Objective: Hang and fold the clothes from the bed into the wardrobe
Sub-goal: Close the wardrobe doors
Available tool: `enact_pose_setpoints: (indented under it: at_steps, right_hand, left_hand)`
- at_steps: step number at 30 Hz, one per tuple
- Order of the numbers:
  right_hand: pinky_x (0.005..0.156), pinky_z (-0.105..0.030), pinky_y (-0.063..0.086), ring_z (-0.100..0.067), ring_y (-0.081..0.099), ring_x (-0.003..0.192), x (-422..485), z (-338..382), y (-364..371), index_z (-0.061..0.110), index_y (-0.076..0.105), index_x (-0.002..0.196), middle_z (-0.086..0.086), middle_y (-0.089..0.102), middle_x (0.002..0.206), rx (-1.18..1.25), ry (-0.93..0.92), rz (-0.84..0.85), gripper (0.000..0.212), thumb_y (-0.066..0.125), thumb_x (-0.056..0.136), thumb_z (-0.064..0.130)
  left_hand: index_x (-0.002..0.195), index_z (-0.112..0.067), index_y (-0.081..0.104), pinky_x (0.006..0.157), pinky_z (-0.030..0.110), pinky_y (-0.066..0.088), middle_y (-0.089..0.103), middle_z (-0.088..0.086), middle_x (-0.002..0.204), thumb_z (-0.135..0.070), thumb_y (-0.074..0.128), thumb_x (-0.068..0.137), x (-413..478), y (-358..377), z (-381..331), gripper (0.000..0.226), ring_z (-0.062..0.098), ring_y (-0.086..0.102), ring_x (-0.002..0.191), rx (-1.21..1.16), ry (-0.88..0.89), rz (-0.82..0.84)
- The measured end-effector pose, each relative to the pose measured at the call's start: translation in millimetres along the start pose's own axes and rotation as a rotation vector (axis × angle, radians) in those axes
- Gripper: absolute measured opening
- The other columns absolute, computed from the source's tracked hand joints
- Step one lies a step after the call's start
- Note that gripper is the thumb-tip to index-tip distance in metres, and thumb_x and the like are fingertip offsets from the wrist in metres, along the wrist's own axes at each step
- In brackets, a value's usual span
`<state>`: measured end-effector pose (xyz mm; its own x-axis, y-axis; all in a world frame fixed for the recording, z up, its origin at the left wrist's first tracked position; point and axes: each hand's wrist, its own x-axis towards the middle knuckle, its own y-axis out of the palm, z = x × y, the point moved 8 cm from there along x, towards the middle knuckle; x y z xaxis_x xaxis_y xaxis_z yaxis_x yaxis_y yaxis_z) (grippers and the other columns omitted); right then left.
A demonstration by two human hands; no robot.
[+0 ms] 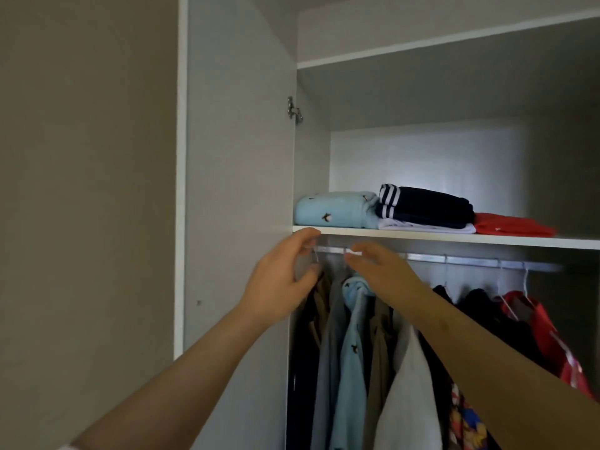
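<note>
overhead, left hand [279, 280], right hand [380, 271], under shelf [454, 238]

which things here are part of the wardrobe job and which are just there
Job: left hand, right hand, hanging rail, hanging light blue shirt, hanging white garment, folded light blue garment, folded navy striped garment, folded red garment, shelf.
Just there: door hinge, open wardrobe door, wall.

No writing, label, brand or number can be read on the wardrobe [240, 157] or its clothes [354, 336].
</note>
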<state>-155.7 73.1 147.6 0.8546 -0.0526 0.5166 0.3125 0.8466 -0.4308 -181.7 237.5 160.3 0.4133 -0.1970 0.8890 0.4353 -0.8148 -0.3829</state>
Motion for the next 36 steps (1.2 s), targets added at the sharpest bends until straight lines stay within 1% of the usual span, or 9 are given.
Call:
enact_pose_setpoints:
  at_steps: [4, 7, 12, 16, 20, 26, 30, 33, 36]
  right_hand:
    - [0.087, -0.022, 0.033, -0.008, 0.046, 0.104, 2.1, 19.3, 64.8, 0.028, 0.055, 0.109, 0.007, 0.051, 0.116, 0.070, -0.004, 0.064, 0.020, 0.051, 0.092, 0.039]
    - [0.085, -0.020, 0.032, -0.007, 0.046, 0.101, 3.1, 27.0, 97.6, 0.028, 0.055, 0.105, 0.006, 0.052, 0.116, 0.066, -0.016, 0.078, 0.018, 0.048, 0.093, 0.040]
    - [0.088, -0.021, 0.031, -0.007, 0.044, 0.106, 5.1, 37.2, 129.6, 0.034, 0.051, 0.097, 0.002, 0.051, 0.126, 0.027, -0.011, 0.106, 0.010, 0.045, 0.094, 0.041]
    - [0.090, -0.023, 0.034, -0.012, 0.048, 0.113, 5.1, 43.2, 139.2, 0.039, 0.051, 0.089, -0.002, 0.052, 0.131, 0.039, -0.005, 0.112, 0.007, 0.046, 0.093, 0.043]
    - [0.088, -0.021, 0.036, -0.009, 0.050, 0.105, 0.6, 40.2, 136.5, 0.041, 0.052, 0.083, 0.002, 0.056, 0.120, 0.050, -0.010, 0.105, 0.011, 0.047, 0.093, 0.041]
    - [0.067, -0.011, 0.036, -0.003, 0.049, 0.081, -2.4, 25.8, 101.8, 0.029, 0.054, 0.089, 0.009, 0.055, 0.092, 0.025, 0.008, 0.030, 0.010, 0.047, 0.095, 0.034]
    - [0.070, -0.011, 0.040, -0.003, 0.053, 0.082, -5.0, 7.6, 71.2, 0.030, 0.056, 0.086, 0.010, 0.058, 0.091, 0.025, 0.036, -0.012, 0.013, 0.048, 0.095, 0.035]
    - [0.089, -0.023, 0.037, -0.011, 0.052, 0.101, -5.3, -15.4, 43.3, 0.028, 0.056, 0.097, 0.005, 0.058, 0.106, 0.009, 0.073, -0.045, 0.011, 0.049, 0.094, 0.035]
    - [0.084, -0.021, 0.036, -0.011, 0.052, 0.099, -5.4, -35.8, 11.8, 0.029, 0.057, 0.097, 0.006, 0.058, 0.104, -0.012, 0.097, -0.079, 0.009, 0.049, 0.094, 0.033]
  left_hand:
    - [0.110, -0.002, 0.062, 0.097, 0.028, 0.034, 0.060, 0.016, 0.117, -0.007, 0.052, 0.077, -19.2, -78.1, 18.7, 0.034, 0.021, 0.048, 0.114, 0.308, 0.208, -0.337]
    - [0.127, -0.007, 0.048, 0.098, 0.046, 0.034, 0.045, 0.022, 0.134, -0.006, 0.061, 0.071, -28.3, -115.6, 54.8, 0.057, 0.034, 0.039, 0.126, 0.437, 0.036, -0.528]
    - [0.149, -0.017, 0.004, 0.106, 0.032, 0.035, 0.035, 0.001, 0.143, 0.000, 0.060, 0.082, -32.0, -108.8, 140.2, 0.089, 0.017, 0.040, 0.129, -0.249, -0.498, -0.285]
    - [0.114, -0.016, 0.053, 0.078, 0.021, 0.053, 0.064, -0.004, 0.100, 0.008, 0.053, 0.084, -40.7, -99.8, 163.0, 0.038, 0.012, 0.063, 0.088, -0.421, -0.577, -0.218]
    - [0.089, -0.023, 0.059, 0.064, 0.007, 0.049, 0.064, -0.016, 0.085, 0.009, 0.056, 0.084, -47.7, -97.2, 162.6, 0.032, -0.008, 0.063, 0.069, -0.516, -0.539, -0.288]
    - [0.104, -0.026, 0.057, 0.081, 0.018, 0.051, 0.065, -0.019, 0.092, 0.001, 0.063, 0.082, -47.1, -59.1, 132.3, 0.035, 0.000, 0.065, 0.088, -0.492, -0.439, -0.250]
    - [0.115, -0.031, 0.053, 0.079, 0.002, 0.043, 0.060, -0.028, 0.100, -0.011, 0.070, 0.079, -40.4, -19.4, 102.0, 0.045, -0.008, 0.060, 0.092, -0.424, -0.362, -0.192]
    - [0.135, -0.016, 0.041, 0.099, 0.017, 0.040, 0.054, -0.006, 0.129, -0.009, 0.070, 0.079, -32.2, 19.0, 80.1, 0.064, 0.008, 0.051, 0.117, -0.396, -0.364, -0.119]
    - [0.143, -0.014, 0.027, 0.107, 0.034, 0.037, 0.042, 0.002, 0.144, -0.005, 0.067, 0.079, -25.8, 55.9, 60.5, 0.076, 0.016, 0.042, 0.130, -0.428, -0.373, -0.082]
